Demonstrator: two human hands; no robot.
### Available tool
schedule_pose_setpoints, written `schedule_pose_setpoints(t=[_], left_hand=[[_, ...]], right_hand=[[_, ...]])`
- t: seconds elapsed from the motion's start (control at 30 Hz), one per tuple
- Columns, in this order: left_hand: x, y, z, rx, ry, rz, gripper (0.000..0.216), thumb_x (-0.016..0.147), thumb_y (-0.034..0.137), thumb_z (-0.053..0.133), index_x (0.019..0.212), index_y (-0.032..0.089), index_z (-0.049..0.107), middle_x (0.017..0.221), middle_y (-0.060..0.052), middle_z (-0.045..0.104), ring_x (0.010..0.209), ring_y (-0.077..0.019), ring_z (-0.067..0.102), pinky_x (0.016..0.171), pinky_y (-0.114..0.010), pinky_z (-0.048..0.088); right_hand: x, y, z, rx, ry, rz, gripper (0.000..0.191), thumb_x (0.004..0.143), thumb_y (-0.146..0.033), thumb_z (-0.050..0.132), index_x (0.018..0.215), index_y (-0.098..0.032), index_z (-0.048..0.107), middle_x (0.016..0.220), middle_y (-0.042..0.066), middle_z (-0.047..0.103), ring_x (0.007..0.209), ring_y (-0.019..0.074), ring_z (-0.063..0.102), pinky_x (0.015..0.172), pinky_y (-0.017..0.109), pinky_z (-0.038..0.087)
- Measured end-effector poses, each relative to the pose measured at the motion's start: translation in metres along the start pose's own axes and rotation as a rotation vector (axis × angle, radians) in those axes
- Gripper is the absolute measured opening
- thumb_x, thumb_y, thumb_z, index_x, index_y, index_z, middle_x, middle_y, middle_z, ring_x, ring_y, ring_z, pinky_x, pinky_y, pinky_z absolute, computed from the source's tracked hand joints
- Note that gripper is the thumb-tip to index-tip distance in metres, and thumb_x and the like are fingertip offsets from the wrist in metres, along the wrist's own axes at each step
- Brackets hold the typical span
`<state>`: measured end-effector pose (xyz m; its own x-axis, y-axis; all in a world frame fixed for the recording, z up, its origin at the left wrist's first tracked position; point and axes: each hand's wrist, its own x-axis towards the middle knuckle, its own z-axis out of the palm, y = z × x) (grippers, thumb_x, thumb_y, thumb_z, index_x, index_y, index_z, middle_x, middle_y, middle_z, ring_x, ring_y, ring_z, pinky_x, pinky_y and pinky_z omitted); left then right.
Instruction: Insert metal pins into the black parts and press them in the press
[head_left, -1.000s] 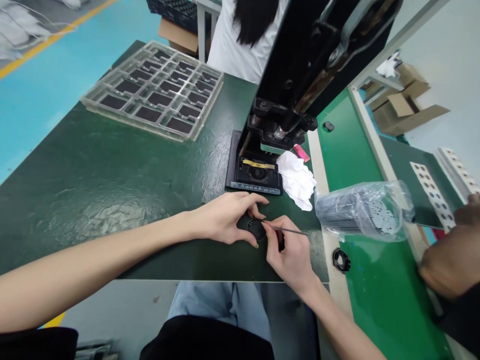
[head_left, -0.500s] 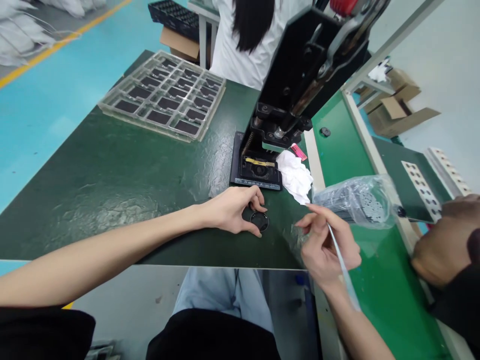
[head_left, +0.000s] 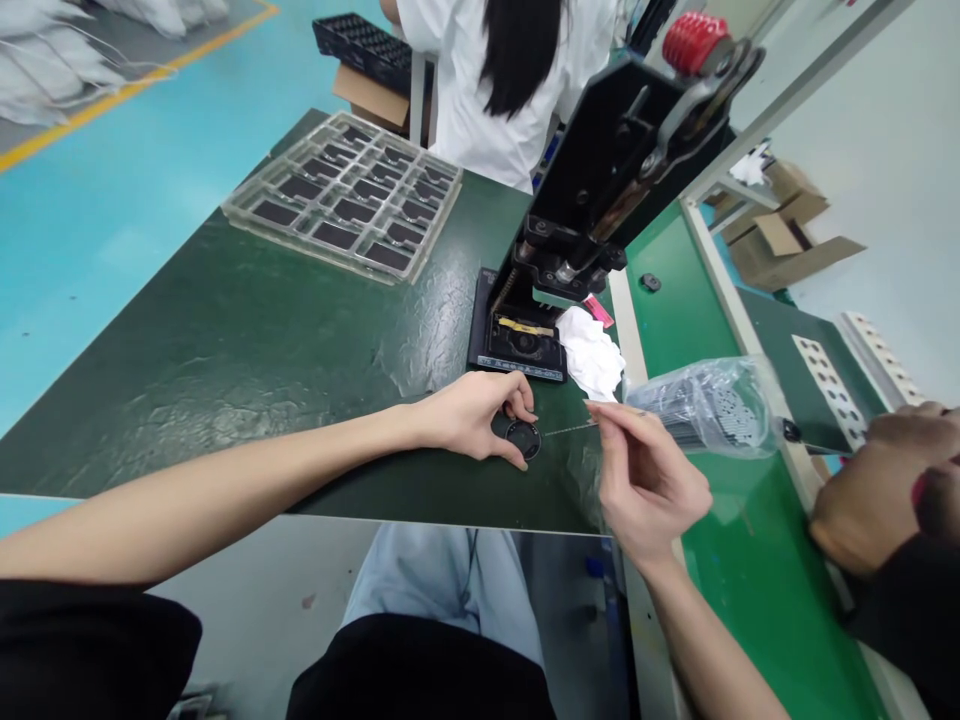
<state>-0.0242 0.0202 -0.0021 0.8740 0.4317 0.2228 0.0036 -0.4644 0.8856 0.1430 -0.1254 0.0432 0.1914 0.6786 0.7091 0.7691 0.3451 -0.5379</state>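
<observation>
Two hands work at the table (head_left: 225, 340) edge: the left hand (head_left: 469, 420) pins a round black part (head_left: 523, 438); the right hand (head_left: 645, 480) pinches a thin metal pin (head_left: 570, 429) toward it. A loose pinch could misalign the pin.

Head camera looks down, close over bench (head_left: 225, 340).

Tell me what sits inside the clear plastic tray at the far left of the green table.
The clear tray holds rows of compartments, each with a flat dark part lying in it. Glare and distance hide the parts' details, and whatever lies beneath them cannot be seen.
</observation>
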Motion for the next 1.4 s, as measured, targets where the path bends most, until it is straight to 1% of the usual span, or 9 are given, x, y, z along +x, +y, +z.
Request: schedule_pose_setpoints(t=[0.3,0.53,0.7,0.77,0.83,0.9,0.97,1.17,1.4], left_hand=[[0.001,-0.001,0.001,0.007,0.002,0.012,0.065,0.057,0.035,0.103,0.099,0.02,0.055,0.099,-0.002,0.077,0.088,-0.02,0.073,0.076,-0.028,0.051],[0.0,-0.002,0.0,-0.004,0.002,0.011,0.064,0.058,0.035,0.103,0.099,0.02,0.055,0.099,-0.002,0.077,0.088,-0.0202,0.073,0.077,-0.028,0.051],[-0.001,0.001,0.0,0.02,0.0,-0.007,0.063,0.06,0.036,0.102,0.1,0.02,0.056,0.1,-0.002,0.077,0.09,-0.0209,0.074,0.079,-0.029,0.052],[-0.001,0.002,-0.001,0.036,-0.004,-0.021,0.062,0.06,0.036,0.101,0.1,0.02,0.056,0.101,-0.002,0.076,0.09,-0.0205,0.073,0.08,-0.029,0.052],[0.0,0.003,-0.001,0.044,-0.007,-0.022,0.063,0.06,0.035,0.101,0.1,0.02,0.056,0.1,-0.001,0.076,0.089,-0.02,0.073,0.079,-0.029,0.052],[0.0,0.004,-0.002,0.055,-0.009,-0.016,0.063,0.06,0.035,0.101,0.101,0.02,0.056,0.097,0.0,0.075,0.087,-0.0195,0.073,0.077,-0.028,0.052],[0.0,0.004,-0.002,0.073,-0.012,-0.012,0.063,0.061,0.035,0.101,0.103,0.02,0.056,0.093,0.001,0.074,0.085,-0.0193,0.072,0.076,-0.027,0.051],[0.001,0.003,-0.002,0.095,-0.006,-0.013,0.063,0.062,0.037,0.1,0.104,0.021,0.056,0.089,0.002,0.073,0.083,-0.0195,0.072,0.076,-0.027,0.051],[0.001,0.003,-0.002,0.117,-0.011,-0.023,0.063,0.063,0.038,0.099,0.106,0.02,0.056,0.088,0.002,0.071,0.082,-0.0201,0.072,0.073,-0.028,0.051]], right_hand=[[0.0,0.008,0.01,0.015,-0.023,-0.002,0.032,0.094,-0.004,0.062,0.114,-0.026,0.076,0.101,0.005,0.078,0.091,0.0223,0.076,0.08,0.041,0.063],[-0.003,0.01,0.009,0.047,-0.041,-0.036,0.041,0.09,0.005,0.061,0.116,-0.025,0.074,0.104,0.006,0.077,0.094,0.0222,0.075,0.08,0.04,0.062],[-0.005,0.011,0.013,0.09,-0.039,-0.116,0.062,0.088,0.007,0.065,0.139,-0.027,0.06,0.111,0.005,0.076,0.098,0.0218,0.076,0.083,0.039,0.065],[-0.005,0.012,0.015,0.14,-0.054,-0.052,0.066,0.09,0.004,0.066,0.146,-0.027,0.051,0.108,0.004,0.076,0.097,0.021,0.077,0.086,0.04,0.065],[-0.006,0.013,0.016,0.144,-0.139,0.05,0.047,0.093,-0.001,0.065,0.133,-0.024,0.059,0.103,0.004,0.077,0.094,0.0194,0.077,0.088,0.037,0.065],[-0.006,0.017,0.017,0.111,-0.22,0.103,0.019,0.096,-0.006,0.065,0.108,-0.021,0.068,0.1,0.005,0.076,0.092,0.018,0.076,0.085,0.034,0.063],[-0.007,0.022,0.017,0.067,-0.255,0.097,0.009,0.096,-0.01,0.066,0.094,-0.019,0.068,0.097,0.006,0.074,0.091,0.0174,0.073,0.081,0.032,0.061],[-0.008,0.03,0.021,0.021,-0.271,0.147,0.016,0.098,-0.014,0.065,0.082,-0.018,0.061,0.081,0.003,0.063,0.074,0.0131,0.062,0.066,0.027,0.052],[-0.007,0.028,0.029,-0.072,-0.287,-0.033,0.017,0.099,-0.011,0.059,0.085,-0.019,0.054,0.077,0.002,0.055,0.07,0.0136,0.054,0.06,0.026,0.045]])
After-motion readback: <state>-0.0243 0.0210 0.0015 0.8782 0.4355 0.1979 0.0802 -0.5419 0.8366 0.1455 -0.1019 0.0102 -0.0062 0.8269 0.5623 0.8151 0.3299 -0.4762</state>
